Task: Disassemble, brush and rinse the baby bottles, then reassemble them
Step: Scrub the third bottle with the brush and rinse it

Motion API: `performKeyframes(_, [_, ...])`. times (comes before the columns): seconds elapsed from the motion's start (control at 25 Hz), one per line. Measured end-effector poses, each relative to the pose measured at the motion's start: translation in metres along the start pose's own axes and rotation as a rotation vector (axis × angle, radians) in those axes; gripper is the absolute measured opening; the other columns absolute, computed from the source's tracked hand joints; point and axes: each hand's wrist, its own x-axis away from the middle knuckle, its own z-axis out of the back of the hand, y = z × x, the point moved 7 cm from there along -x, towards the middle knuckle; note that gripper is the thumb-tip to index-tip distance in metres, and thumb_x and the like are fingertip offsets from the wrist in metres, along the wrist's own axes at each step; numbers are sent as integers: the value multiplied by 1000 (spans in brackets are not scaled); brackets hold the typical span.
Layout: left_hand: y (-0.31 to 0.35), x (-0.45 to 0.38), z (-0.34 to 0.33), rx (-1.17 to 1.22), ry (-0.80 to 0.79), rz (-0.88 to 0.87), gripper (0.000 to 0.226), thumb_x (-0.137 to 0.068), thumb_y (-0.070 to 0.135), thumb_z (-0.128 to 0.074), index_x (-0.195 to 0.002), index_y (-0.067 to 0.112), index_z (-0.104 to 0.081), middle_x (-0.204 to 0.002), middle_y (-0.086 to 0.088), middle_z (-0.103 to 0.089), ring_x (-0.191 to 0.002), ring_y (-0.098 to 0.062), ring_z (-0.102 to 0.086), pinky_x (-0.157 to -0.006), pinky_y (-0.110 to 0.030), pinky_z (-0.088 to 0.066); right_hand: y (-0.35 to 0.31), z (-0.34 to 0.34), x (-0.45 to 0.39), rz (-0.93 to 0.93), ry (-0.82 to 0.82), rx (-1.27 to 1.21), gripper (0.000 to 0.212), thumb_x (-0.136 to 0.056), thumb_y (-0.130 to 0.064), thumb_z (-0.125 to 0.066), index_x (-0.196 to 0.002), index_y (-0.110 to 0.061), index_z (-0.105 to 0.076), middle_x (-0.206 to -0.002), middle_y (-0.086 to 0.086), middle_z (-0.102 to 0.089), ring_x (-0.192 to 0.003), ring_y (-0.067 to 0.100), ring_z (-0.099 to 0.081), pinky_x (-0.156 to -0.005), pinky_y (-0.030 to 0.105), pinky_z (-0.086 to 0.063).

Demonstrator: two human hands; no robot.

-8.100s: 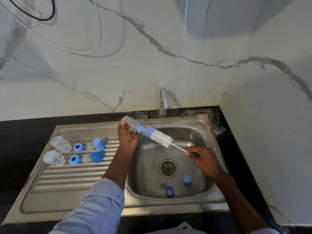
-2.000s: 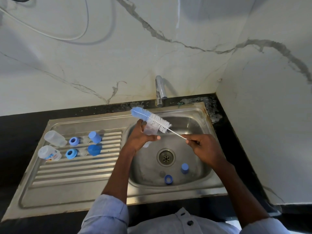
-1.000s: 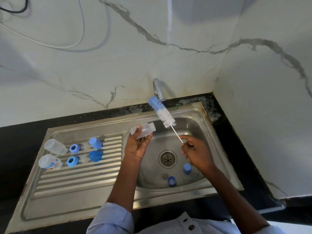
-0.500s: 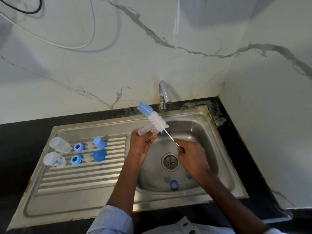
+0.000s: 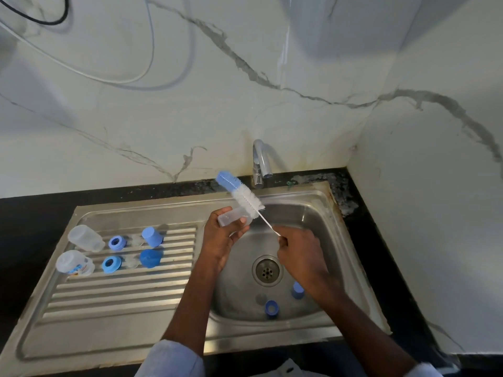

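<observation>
Your left hand (image 5: 221,242) gripped a clear bottle body (image 5: 232,216) over the sink basin's rim at about ten o'clock from the drain (image 5: 267,270). The bottle's long axis ran from roughly eight o'clock to two o'clock; which end was the mouth could not be told, as the bristles covered one end.

Your right hand (image 5: 300,253) was closed around the thin white stem of the bottle brush (image 5: 243,197). The brush lay outside the bottle, crossing its upper-right end, with its long axis slanting from your right hand up toward ten o'clock and its blue tip ending just left of the tap (image 5: 260,163).

Inside the basin, a blue ring (image 5: 271,308) and a blue cap (image 5: 297,290) lay at about five o'clock from the drain.

On the ribbed draining board (image 5: 114,292), to the left, stood two rows of parts: a clear bottle (image 5: 85,238), a blue ring, a clear teat and a blue cap in the far row; a printed bottle (image 5: 74,263), another ring, teat and cap in the near one. The print on that bottle was blue and red, too small to read.

The stainless steel sink (image 5: 299,333) sat in a black countertop in a corner of white, grey-veined marble walls. Rust and stains marked its far right corner. Cables looped on the wall at upper left.
</observation>
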Motion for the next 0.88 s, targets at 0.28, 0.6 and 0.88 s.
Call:
performKeyframes(0.28, [-5, -1, 3, -112, 58, 118, 47, -80, 44, -82, -115, 16, -71, -106, -6, -78, -93, -23, -74, -67, -32, -55, 16, -21, -33, -208, -115, -774, 38, -100, 0, -51, -115, -25, -77, -66, 3, -59, -47, 4, -42, -45, 18, -35])
performKeyframes(0.6, [-15, 7, 0, 66, -143, 416, 43, -95, 47, -58, -115, 9, -64, -78, -19, -64, -41, -14, -48, -38, -19, -34, 46, -34, -41, -114, -50, -853, 39, -103, 5, -49, -120, -19, -74, -71, 9, -58, -59, 13, -40, -60, 24, -34])
performKeyframes(0.88, [-22, 19, -12, 198, -379, 713, 52, -97, 47, -51, -94, -4, -63, -67, -10, -55, -30, -5, -37, -28, -15, -23, 56, -69, -25, -125, -298, -944, 37, -105, -1, -47, -117, -23, -74, -67, -1, -52, -52, 6, -32, -50, 18, -27])
